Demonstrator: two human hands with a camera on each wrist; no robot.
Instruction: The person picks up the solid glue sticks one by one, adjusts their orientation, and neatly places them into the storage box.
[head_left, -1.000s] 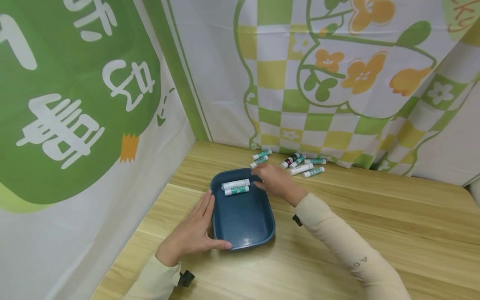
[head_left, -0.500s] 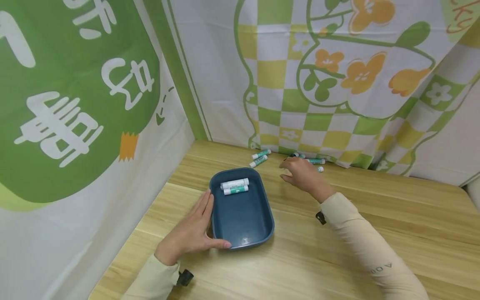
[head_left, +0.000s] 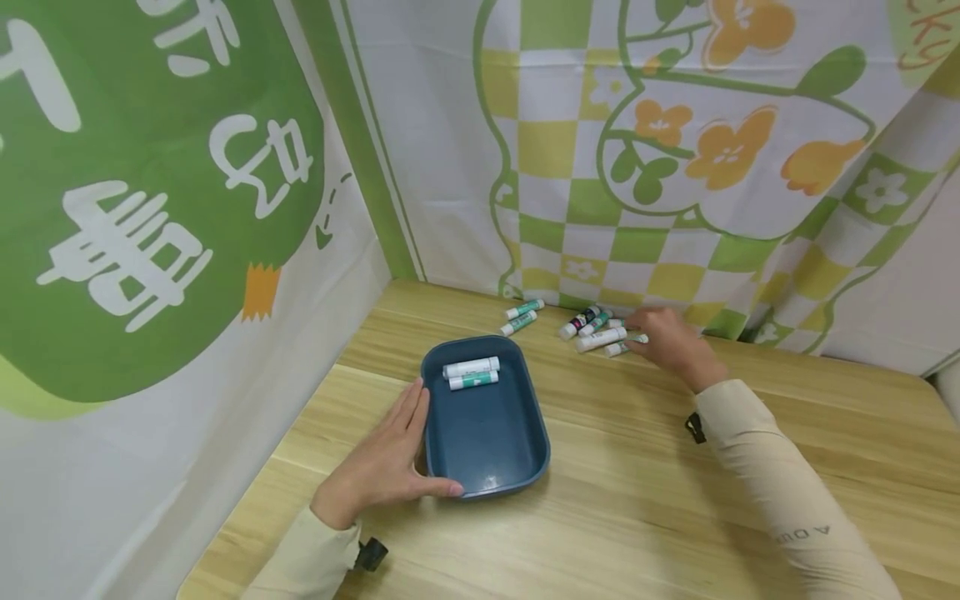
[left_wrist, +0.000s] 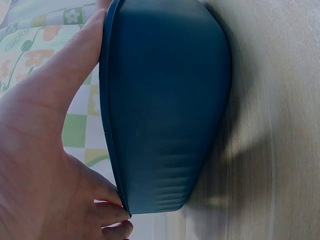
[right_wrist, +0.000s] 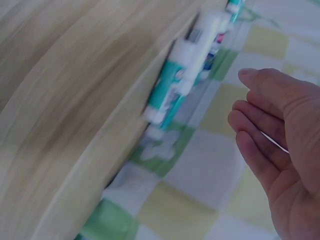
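My left hand (head_left: pixel 378 471) rests at the near left corner of a dark blue tray (head_left: pixel 491 442), its straight fingers along the left rim and thumb on the near rim. In the left wrist view the tray wall (left_wrist: pixel 160 100) fills the middle. Inside lie a white glue stick (head_left: pixel 471 367) and a smaller teal-labelled glue stick (head_left: pixel 474 381), side by side. My right hand (head_left: pixel 671 342) hovers at the right end of a glue stick cluster, overlapping one teal-labelled glue stick (head_left: pixel 624 346). The right wrist view shows its fingers (right_wrist: pixel 260 120) loosely bent, apart from the sticks, with nothing between them.
A black-labelled glue stick (head_left: pixel 580 322) and a large white glue stick (head_left: pixel 602 338) lie in the cluster by the back curtain (head_left: pixel 585 192). Two teal-labelled glue sticks (head_left: pixel 519 322) lie behind the tray. A printed cloth (head_left: pixel 300 275) hangs along the table's left edge.
My right hand has moved from the tray's far right rim, rightward across the cluster to its right end. The left hand, tray and the two sticks inside stay put.
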